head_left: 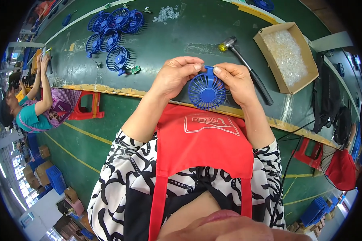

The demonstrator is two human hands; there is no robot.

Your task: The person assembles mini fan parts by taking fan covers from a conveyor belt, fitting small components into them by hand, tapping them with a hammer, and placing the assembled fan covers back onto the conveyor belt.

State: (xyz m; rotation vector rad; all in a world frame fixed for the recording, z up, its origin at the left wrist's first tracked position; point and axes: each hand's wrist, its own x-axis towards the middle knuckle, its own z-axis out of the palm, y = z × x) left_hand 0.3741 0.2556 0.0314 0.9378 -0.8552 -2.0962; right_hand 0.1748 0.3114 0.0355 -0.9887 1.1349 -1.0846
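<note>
A round blue fan head point(207, 94) with a slotted grille hangs over the table's near edge, its short neck up between my hands. My right hand point(238, 82) is closed on that neck, thumb against its side. At the other side of the neck, my left hand point(172, 77) has thumb and forefinger pinched together. Something small seems to be at those fingertips, too little to make out. Further left on the table lie several similar blue fan heads point(117, 58), some overlapping. A small green circuit board point(136, 69) is attached near the closest one.
A black-handled hammer point(251, 70) with a yellow tip lies right of my hands. Beyond it stands an open cardboard box point(272, 60) of clear plastic pieces. Loose clear pieces point(166, 14) lie at the back. At the far left another person point(36, 108) works at the table point(157, 44).
</note>
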